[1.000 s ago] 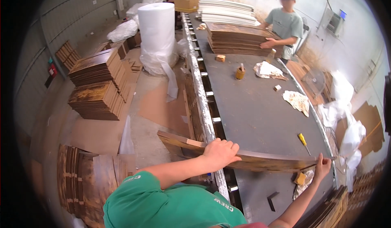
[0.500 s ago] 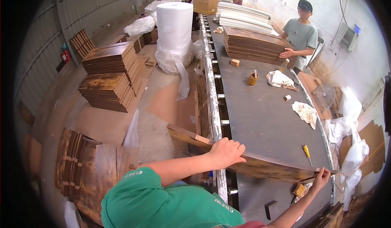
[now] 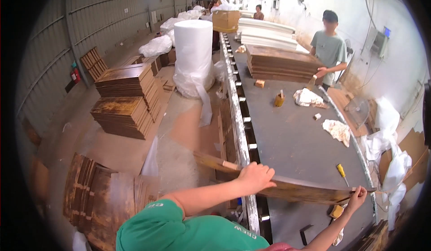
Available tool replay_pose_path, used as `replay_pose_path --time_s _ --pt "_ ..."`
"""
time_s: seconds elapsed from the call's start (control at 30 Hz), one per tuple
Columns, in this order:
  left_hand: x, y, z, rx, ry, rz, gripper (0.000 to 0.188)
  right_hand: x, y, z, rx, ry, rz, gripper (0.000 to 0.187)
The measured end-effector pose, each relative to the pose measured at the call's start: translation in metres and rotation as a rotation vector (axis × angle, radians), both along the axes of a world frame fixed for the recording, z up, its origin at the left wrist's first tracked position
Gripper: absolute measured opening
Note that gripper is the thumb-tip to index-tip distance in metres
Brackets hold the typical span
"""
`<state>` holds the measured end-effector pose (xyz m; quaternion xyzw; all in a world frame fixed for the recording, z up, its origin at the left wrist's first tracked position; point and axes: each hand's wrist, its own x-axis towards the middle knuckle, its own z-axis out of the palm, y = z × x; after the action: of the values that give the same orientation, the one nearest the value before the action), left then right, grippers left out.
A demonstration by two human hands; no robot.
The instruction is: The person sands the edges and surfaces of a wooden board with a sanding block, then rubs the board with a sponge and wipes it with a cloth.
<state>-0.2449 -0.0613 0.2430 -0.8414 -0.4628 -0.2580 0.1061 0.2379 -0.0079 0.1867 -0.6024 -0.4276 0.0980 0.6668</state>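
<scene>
A long brown wooden board (image 3: 303, 192) stands on its edge across the dark bench (image 3: 296, 134), its left end reaching past the bench's pale side rail. My left hand (image 3: 256, 178) is closed over the board's top edge near the rail. At the far right end, my right hand (image 3: 357, 198) pinches the board between thumb and fingers. Close to that hand, a yellowish block (image 3: 336, 211) sits on a crumpled cloth, partly behind my forearm. Beyond the board lies a screwdriver (image 3: 342, 174) with a yellow handle.
Further up the bench are rags (image 3: 336, 132), a small yellow pot (image 3: 279, 99) and a stack of brown boards (image 3: 287, 62), where another person (image 3: 330, 49) stands. On the left floor are stacked boards (image 3: 123, 109), leaning panels (image 3: 96, 197) and a tall white wrap roll (image 3: 193, 49).
My view has tilted up slightly, so most things sit lower in it. Both hands keep their hold on the board. The other person's hand has shifted at the stack's near corner.
</scene>
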Motion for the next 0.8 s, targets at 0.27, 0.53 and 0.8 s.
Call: replay_pose_path --time_s 0.27,0.53,0.8 --pt "-0.026 -0.022 0.005 -0.020 -0.093 -0.126 0.036 0.031 0.007 -0.006 -0.269 -0.441 -0.206 0.022" --pt "-0.149 -0.040 0.025 -0.010 -0.095 0.172 0.040 0.018 0.008 0.041 -0.460 -1.042 -0.484 0.018" --pt "-0.151 -0.046 -0.004 0.139 -0.261 0.263 0.048 0.069 0.047 0.022 -0.364 -0.877 -0.128 0.029"
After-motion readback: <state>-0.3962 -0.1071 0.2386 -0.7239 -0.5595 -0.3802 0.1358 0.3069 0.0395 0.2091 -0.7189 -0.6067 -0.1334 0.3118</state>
